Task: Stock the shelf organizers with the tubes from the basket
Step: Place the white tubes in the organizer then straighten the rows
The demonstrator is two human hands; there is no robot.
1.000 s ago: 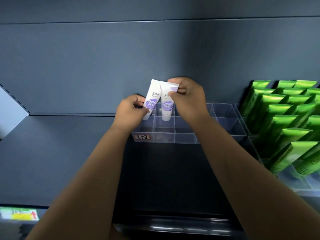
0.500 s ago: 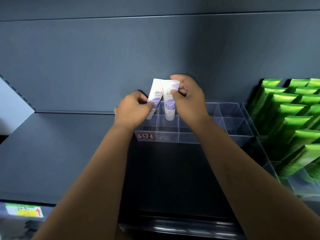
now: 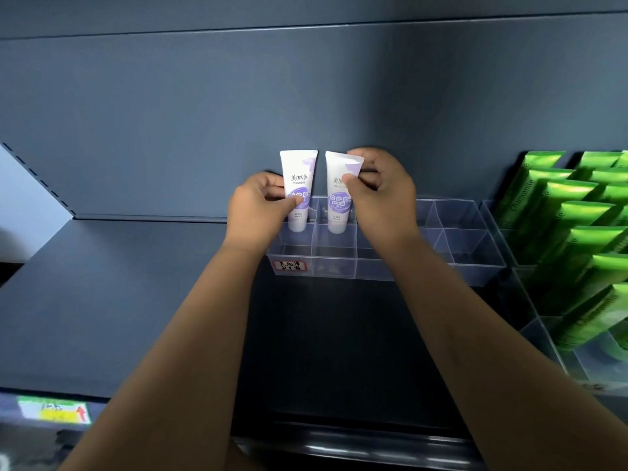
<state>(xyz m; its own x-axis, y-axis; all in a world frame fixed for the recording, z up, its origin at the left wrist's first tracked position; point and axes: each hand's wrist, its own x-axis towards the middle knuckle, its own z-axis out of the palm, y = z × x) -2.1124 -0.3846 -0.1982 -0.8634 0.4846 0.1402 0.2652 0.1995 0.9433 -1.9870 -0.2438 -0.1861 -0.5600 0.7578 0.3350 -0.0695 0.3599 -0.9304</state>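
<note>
The left hand (image 3: pixel 256 212) is pinching the left tube (image 3: pixel 299 171), the right hand (image 3: pixel 384 198) the right tube (image 3: pixel 338 203), both upright, caps pointing down into neighbouring far organizer (image 3: pixel 469 266) cells.

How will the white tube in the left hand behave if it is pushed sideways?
Probably tips easily: the white tube is held cap-down, tall and narrow, though the clear organizer walls may catch it. Likely light: the left hand holds it with thumb and fingers alone.

The right hand (image 3: pixel 380 202) covers the right tube's (image 3: pixel 334 168) lettering (partly).
</note>
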